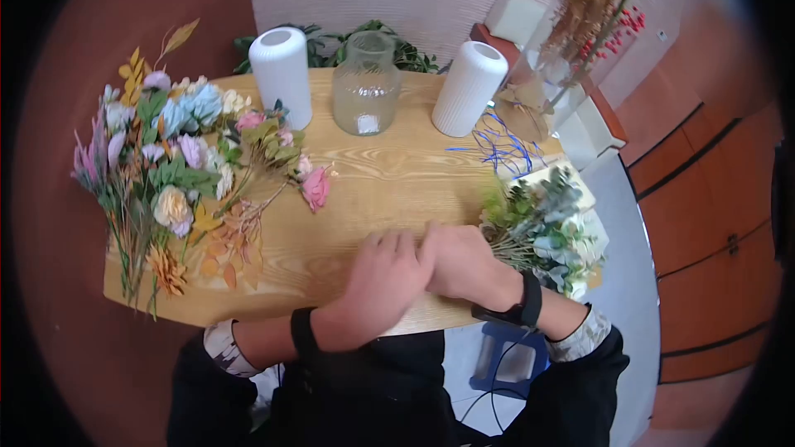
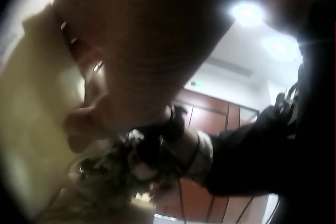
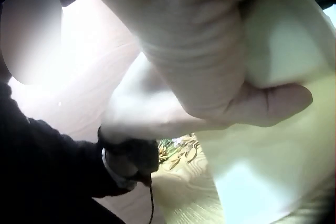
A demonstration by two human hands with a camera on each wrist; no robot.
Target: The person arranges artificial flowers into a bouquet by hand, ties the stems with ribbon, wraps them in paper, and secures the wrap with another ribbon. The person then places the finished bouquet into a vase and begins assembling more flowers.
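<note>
My left hand (image 1: pixel 383 277) and right hand (image 1: pixel 461 261) meet over the front of the wooden table (image 1: pixel 373 190), back of the hand upward, and overlap in the head view. The left fingers lie against the side of the right hand, whose fingertips are hidden. Its thumb (image 3: pixel 283 103) stretches out straight in the right wrist view. No object shows between the hands. Nearest to the right hand lies a bunch of green and white artificial flowers (image 1: pixel 551 228). To the left, a pink rose (image 1: pixel 315 190) lies at the edge of a large flower pile (image 1: pixel 170 157).
Along the back stand a white ribbed vase (image 1: pixel 281 79), a clear glass vase (image 1: pixel 367 87) and another white vase (image 1: pixel 470 87). Blue ties (image 1: pixel 505 145) lie tangled at the back right. Beyond them rise dried stems (image 1: pixel 592 16). A blue stool (image 1: pixel 509 360) is below the table.
</note>
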